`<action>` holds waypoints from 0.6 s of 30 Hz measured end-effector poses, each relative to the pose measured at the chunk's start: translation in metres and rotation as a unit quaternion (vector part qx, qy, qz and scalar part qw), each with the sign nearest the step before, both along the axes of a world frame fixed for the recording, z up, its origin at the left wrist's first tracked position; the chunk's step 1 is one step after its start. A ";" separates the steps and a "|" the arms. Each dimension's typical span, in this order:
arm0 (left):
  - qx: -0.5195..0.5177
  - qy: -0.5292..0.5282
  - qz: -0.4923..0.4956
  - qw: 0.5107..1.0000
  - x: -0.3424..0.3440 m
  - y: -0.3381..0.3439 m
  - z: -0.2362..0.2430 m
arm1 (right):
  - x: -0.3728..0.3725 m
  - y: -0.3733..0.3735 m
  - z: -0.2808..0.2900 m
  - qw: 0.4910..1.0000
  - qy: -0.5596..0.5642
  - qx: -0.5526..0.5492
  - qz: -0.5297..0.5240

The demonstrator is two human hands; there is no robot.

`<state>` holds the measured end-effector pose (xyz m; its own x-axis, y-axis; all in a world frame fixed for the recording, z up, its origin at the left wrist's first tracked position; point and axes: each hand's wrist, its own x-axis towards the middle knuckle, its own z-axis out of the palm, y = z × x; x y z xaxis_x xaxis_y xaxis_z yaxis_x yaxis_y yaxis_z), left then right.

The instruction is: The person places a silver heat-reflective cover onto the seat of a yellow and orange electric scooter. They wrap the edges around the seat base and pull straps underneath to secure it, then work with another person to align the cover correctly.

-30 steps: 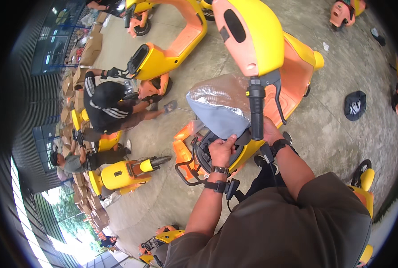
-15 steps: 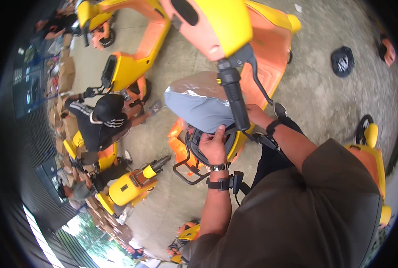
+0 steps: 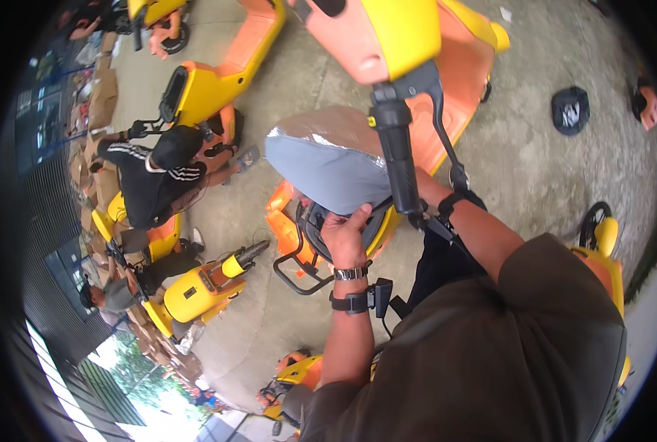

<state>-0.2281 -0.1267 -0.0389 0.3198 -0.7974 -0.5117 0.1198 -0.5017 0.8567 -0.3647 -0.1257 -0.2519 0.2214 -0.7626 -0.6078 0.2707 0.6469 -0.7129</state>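
Note:
A grey piece with a crinkled silvery top (image 3: 327, 163) sits tilted over the black-rimmed rear opening (image 3: 315, 228) of a yellow and salmon scooter (image 3: 402, 44). My left hand (image 3: 347, 232) pinches its lower edge, thumb uppermost, at the opening's rim. My right hand (image 3: 428, 184) reaches behind the black handlebar grip (image 3: 398, 162) at the piece's right side; its fingers are hidden. A curved black tube rail (image 3: 299, 287) runs left of my left hand, beside an orange plastic part (image 3: 284, 221).
A co-worker in black (image 3: 148, 188) bends at another scooter (image 3: 218, 81) on the left; a second person (image 3: 114, 295) is by a yellow scooter (image 3: 196, 298). Cardboard boxes (image 3: 103, 99) line the left wall. A dark round object (image 3: 570, 110) lies on the concrete at right, and another scooter (image 3: 605, 258) stands behind.
The view has shifted over the last second. The grey piece has tilted to show more of its grey side, and both my hands remain at it and the scooter.

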 end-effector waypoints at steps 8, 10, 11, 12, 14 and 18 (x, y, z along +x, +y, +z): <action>-0.052 0.250 0.038 0.966 0.025 -0.015 0.009 | -0.013 0.003 -0.012 0.980 0.039 -0.086 0.173; -0.053 0.228 0.086 0.968 0.038 -0.023 -0.004 | -0.020 -0.005 0.012 0.972 0.047 -0.070 0.221; -0.054 0.259 0.177 0.948 0.026 -0.033 0.002 | -0.030 -0.006 0.032 0.965 0.061 -0.030 0.254; -0.059 0.265 0.183 0.945 0.020 -0.040 0.008 | -0.038 -0.008 0.042 0.962 0.067 -0.033 0.261; -0.093 0.302 0.213 0.925 0.015 -0.049 0.012 | -0.048 -0.010 0.051 0.958 0.087 -0.018 0.272; -0.157 0.255 0.258 0.919 0.049 -0.058 -0.037 | -0.060 -0.013 0.064 0.976 -0.032 -0.045 0.208</action>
